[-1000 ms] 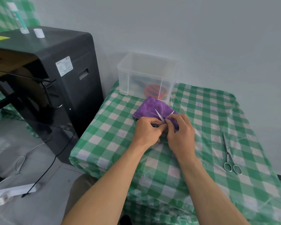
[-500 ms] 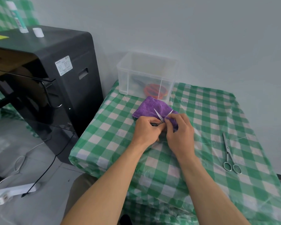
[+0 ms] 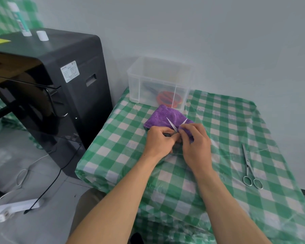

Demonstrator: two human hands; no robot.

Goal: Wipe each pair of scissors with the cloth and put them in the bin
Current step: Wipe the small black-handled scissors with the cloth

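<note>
My left hand (image 3: 159, 140) grips the handles of a small pair of scissors (image 3: 172, 124), whose two thin blades stand spread apart in a V over the purple cloth (image 3: 162, 117). My right hand (image 3: 195, 142) pinches a fold of that cloth against the right blade near the pivot. The handles are hidden inside my left fist. A clear plastic bin (image 3: 159, 81) stands just behind the cloth, with orange-handled scissors (image 3: 167, 98) and other scissors inside. A steel pair of scissors (image 3: 248, 166) lies shut on the table to the right.
The table wears a green-and-white checked plastic cover (image 3: 218, 173) and stands against a grey wall. A black machine (image 3: 60, 88) stands close to its left side, with a glue stick (image 3: 18, 18) and a white cap on top. A power strip (image 3: 18, 206) and cables lie on the floor.
Both hands stay in place on the scissors and cloth. The right hand's fingers have shifted slightly along the blade.
</note>
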